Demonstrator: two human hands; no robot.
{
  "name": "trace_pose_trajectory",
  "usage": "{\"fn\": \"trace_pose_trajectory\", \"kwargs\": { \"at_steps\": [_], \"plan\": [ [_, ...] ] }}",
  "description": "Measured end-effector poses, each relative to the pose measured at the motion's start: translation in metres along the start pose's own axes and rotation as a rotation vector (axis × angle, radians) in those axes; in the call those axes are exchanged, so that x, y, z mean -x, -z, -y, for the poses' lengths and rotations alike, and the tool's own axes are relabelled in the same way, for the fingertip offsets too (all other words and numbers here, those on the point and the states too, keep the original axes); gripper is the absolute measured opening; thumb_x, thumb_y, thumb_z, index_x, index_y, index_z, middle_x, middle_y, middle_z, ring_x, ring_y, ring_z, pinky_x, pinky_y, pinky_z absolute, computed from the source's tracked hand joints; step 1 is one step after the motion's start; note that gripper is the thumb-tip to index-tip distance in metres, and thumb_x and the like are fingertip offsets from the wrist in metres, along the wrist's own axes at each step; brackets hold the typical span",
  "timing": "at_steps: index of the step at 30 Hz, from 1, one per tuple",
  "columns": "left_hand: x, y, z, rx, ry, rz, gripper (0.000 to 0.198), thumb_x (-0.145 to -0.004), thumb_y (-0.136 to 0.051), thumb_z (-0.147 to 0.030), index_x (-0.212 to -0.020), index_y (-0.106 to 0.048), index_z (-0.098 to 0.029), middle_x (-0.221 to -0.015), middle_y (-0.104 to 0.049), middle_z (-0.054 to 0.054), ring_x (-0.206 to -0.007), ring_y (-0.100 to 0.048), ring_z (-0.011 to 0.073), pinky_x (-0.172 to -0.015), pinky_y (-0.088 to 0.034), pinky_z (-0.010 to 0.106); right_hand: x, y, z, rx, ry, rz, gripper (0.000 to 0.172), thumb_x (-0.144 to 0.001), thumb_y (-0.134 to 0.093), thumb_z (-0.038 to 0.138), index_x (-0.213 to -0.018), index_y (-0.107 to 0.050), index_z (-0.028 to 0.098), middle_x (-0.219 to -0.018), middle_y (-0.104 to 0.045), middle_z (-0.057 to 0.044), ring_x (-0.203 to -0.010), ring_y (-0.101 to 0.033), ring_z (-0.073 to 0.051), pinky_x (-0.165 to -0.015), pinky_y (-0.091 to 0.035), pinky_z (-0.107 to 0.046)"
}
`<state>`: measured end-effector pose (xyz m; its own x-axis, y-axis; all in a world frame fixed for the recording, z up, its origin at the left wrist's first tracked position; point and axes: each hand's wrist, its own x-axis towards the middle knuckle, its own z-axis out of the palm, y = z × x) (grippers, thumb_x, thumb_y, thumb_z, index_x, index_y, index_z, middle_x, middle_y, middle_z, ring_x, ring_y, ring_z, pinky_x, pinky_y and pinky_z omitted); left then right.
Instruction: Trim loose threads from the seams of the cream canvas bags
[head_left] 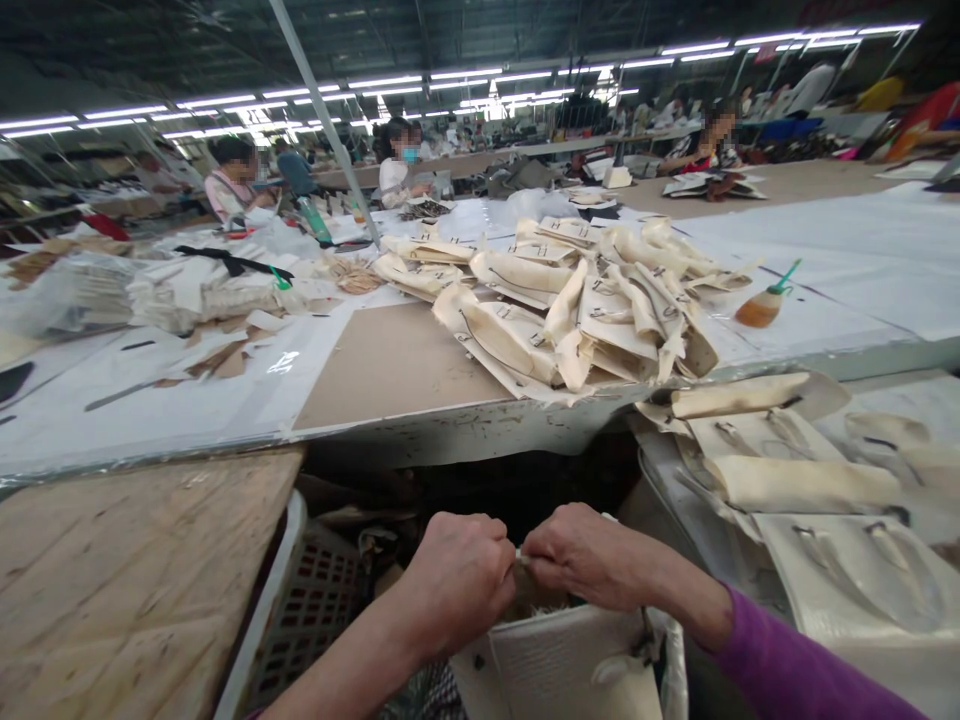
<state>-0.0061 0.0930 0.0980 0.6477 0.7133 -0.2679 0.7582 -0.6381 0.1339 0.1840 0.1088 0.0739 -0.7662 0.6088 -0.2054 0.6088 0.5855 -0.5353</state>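
Boarding point(135, 580), brown and scuffed, fills the near left corner, just below the edge of a long worktable point(247, 400). On the tabletop beyond it I see a loose heap of white wrappings and scraps point(180, 290), and behind that a co-worker in pink point(227, 190) sits bent over some work. Beside the boarding stands a pale plastic crate point(319, 595) with slotted walls. Farther back, a co-worker in a blue mask point(397, 170) sits near a slanting metal pole point(322, 115). A bare brown sheet point(390, 365) lies on the near part of the table.

The person's left hand point(465, 565) is curled tight at the upper edge of a cream bag point(562, 665), knuckles up; its fingertips are hidden from me. The bag is low in front of the person, below the table edge. Above it on the table, more cream bags lie in a tumbled pile point(577, 300). The right hand point(585, 550), with a purple sleeve point(787, 650) behind it, pinches the bag's edge between thumb and fingers, close beside the left hand.

A third co-worker point(709, 150) sits far across the table. Right of the pile is a squat bottle point(759, 308) of amber liquid with a green nozzle. Below, at the near right, flat cream bags point(806, 485) with looped handles lie overlapping.
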Motion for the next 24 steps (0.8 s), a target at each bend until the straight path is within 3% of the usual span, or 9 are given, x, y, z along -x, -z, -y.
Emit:
{"fn": "trace_pose_trajectory", "kwargs": {
  "at_steps": [8,14,19,24],
  "plan": [
    [0.002,0.003,-0.005,-0.018,-0.043,0.019,0.015,-0.080,-0.055,-0.018,-0.076,-0.068,-0.014,-0.081,-0.073,0.007,-0.075,-0.067,0.0241,-0.065,-0.049,0.033,0.000,-0.001,0.005,-0.022,-0.014,-0.005,0.020,-0.084,-0.055,0.016,-0.067,-0.065,0.017,-0.058,-0.055,0.004,-0.051,-0.033,-0.010,-0.051,-0.022,-0.024],
    [0.006,0.010,-0.001,-0.013,-0.096,0.003,0.016,-0.084,-0.055,-0.020,-0.075,-0.068,-0.018,-0.083,-0.073,0.003,-0.076,-0.067,0.0211,-0.062,-0.048,0.028,0.006,-0.002,0.005,-0.015,0.006,-0.014,0.019,-0.085,-0.055,0.019,-0.069,-0.066,0.018,-0.059,-0.058,0.003,-0.052,-0.033,-0.010,-0.052,-0.021,-0.025],
    [0.003,0.007,-0.005,-0.053,-0.126,0.006,0.018,-0.088,-0.053,-0.019,-0.079,-0.069,-0.016,-0.083,-0.073,0.005,-0.074,-0.067,0.0220,-0.058,-0.048,0.028,0.009,0.000,0.008,-0.012,-0.006,-0.006,0.018,-0.084,-0.055,0.019,-0.071,-0.068,0.018,-0.064,-0.064,0.001,-0.054,-0.042,-0.011,-0.052,-0.022,-0.025],
    [-0.004,0.008,-0.014,-0.164,-0.263,0.028,0.014,-0.082,-0.056,-0.010,-0.077,-0.069,-0.013,-0.078,-0.072,0.008,-0.067,-0.066,0.0243,-0.051,-0.047,0.031,0.007,0.004,0.009,-0.014,-0.033,0.023,0.022,-0.086,-0.054,0.021,-0.073,-0.070,0.017,-0.068,-0.069,-0.003,-0.056,-0.052,-0.013,-0.051,-0.026,-0.024]
  ]
}}
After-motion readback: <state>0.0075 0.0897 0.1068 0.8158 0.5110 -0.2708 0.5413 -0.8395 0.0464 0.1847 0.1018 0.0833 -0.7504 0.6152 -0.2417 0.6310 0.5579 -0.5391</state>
